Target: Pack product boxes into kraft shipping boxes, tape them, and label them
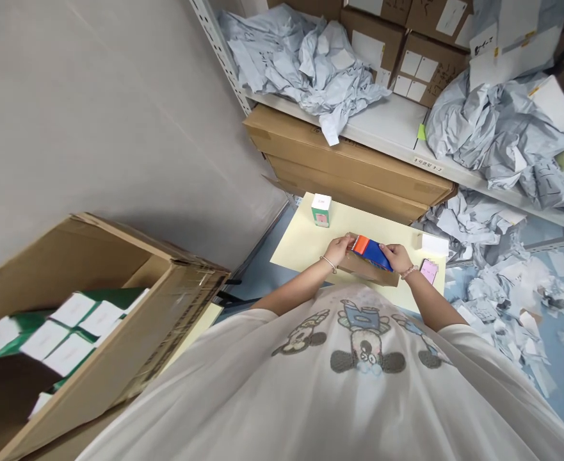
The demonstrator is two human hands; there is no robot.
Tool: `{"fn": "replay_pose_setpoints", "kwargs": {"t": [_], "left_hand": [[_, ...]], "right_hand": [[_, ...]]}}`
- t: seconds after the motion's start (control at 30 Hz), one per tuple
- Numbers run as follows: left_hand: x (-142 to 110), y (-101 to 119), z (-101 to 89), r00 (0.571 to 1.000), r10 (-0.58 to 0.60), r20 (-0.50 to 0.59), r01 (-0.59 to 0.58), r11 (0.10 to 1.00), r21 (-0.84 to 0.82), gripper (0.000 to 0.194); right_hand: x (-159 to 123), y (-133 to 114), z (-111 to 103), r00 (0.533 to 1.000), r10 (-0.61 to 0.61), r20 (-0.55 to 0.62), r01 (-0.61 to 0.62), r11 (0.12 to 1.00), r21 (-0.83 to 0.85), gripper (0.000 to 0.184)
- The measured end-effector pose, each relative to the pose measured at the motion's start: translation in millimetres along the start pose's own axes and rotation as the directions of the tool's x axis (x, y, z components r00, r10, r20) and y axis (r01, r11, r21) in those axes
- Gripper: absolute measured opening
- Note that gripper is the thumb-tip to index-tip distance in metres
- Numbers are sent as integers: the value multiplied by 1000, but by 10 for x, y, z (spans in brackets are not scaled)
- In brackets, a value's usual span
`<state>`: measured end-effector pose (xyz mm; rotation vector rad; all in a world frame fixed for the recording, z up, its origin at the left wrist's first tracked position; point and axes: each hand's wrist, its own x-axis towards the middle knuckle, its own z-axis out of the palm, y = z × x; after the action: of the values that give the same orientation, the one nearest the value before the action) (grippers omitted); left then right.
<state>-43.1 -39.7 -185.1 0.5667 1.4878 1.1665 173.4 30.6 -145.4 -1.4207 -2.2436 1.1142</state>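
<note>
A flat packet, deep blue with an orange end, lies between my hands over a small brown cardboard carton. My left hand is closed at the orange end, its fingertips against the packet and the carton's edge. Closed on the blue end is my right hand, with the thumb on top. The packet seems partly inside the carton, but its lower side is hidden. Upright on the pale yellow tabletop stands a green and white box, left of and beyond my hands.
To the right lie a phone and a white box. A big open carton at the left holds several green-and-white boxes. Behind the table, a shelf bears grey bags; crumpled bags litter the floor.
</note>
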Motion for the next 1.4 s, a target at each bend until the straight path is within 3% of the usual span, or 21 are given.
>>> {"fn": "replay_pose_setpoints", "kwargs": {"t": [0.13, 0.27, 0.43, 0.57, 0.67, 0.8, 0.9, 1.07, 1.4], "left_hand": [[-2, 14, -6, 994, -113, 1, 113, 988, -103, 45], [70, -37, 51, 979, -205, -10, 200, 965, -172, 27], [131, -99, 120, 982, -160, -99, 143, 976, -167, 21], [147, -102, 87, 988, -46, -145, 24, 989, -147, 24], [198, -64, -94, 980, 40, -197, -61, 993, -100, 25], [281, -54, -524, 924, 78, -373, -93, 995, -22, 22], [293, -140, -714, 931, 61, -361, -61, 998, 12, 24], [279, -301, -591, 937, 56, -346, -41, 998, 51, 24], [350, -618, -340, 912, -71, -404, 137, 981, 138, 19]], "right_hand": [[-10, 4, -7, 1000, -4, 4, 4, 1000, 6, 77], [-41, -3, -17, 1000, -10, 26, 9, 999, 46, 76], [-71, -48, -69, 996, -5, 95, -4, 996, 89, 78], [-62, -53, -212, 984, -12, 177, -4, 996, 85, 75], [-99, 41, -442, 983, -15, 180, 8, 999, 37, 73], [-295, 321, -876, 989, 27, 145, -13, 995, -97, 72], [-485, 518, -1125, 984, 93, 151, -72, 987, -142, 72], [-637, 612, -1205, 975, 156, 160, -127, 976, -178, 72], [-547, 768, -966, 962, 222, 157, -166, 937, -308, 73]]}}
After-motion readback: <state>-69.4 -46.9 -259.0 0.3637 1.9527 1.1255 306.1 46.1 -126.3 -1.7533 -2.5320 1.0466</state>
